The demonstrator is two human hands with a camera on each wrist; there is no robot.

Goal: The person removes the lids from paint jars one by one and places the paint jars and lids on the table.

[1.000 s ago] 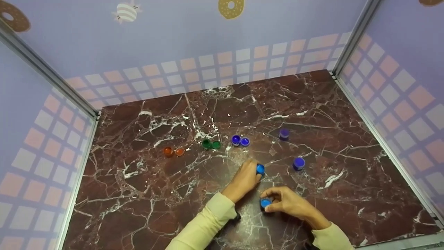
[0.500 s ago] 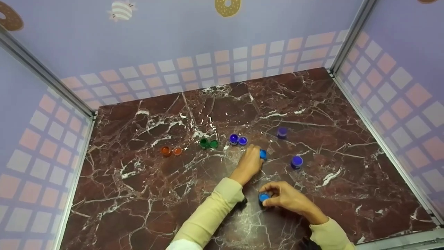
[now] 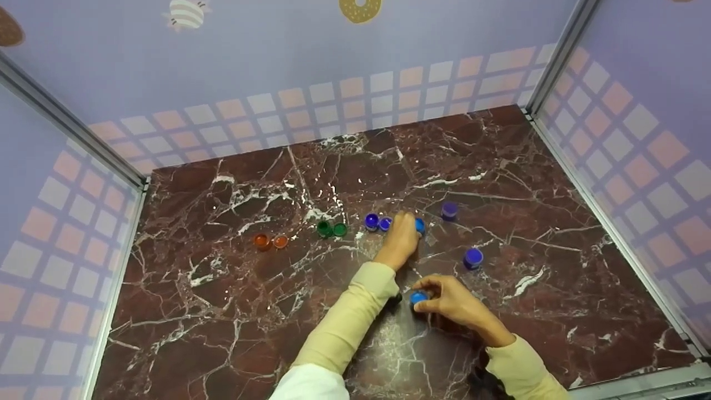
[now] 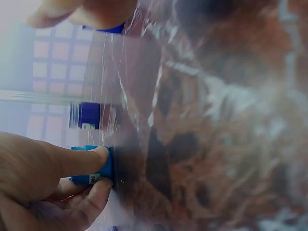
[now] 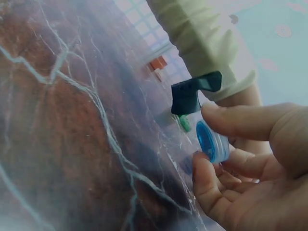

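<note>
On the marbled tabletop (image 3: 194, 333), the left hand (image 3: 402, 236) pinches the blue jar (image 3: 420, 226) while the curled fingers of the right hand (image 3: 452, 301), nearer the person, pinch the blue lid (image 3: 419, 299); a loose grip could tip the jar, and overreaching might nudge the farther purple jar (image 3: 449, 211). Leftward sit the indigo jar (image 3: 371, 222), green jar (image 3: 324, 228) and orange jar (image 3: 261, 241), the indigo lid (image 3: 385, 224) crowding the left hand

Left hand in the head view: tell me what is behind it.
Past the left hand, one side of the blue jar shows. The rest is covered, as is the tabletop behind the hand.
</note>
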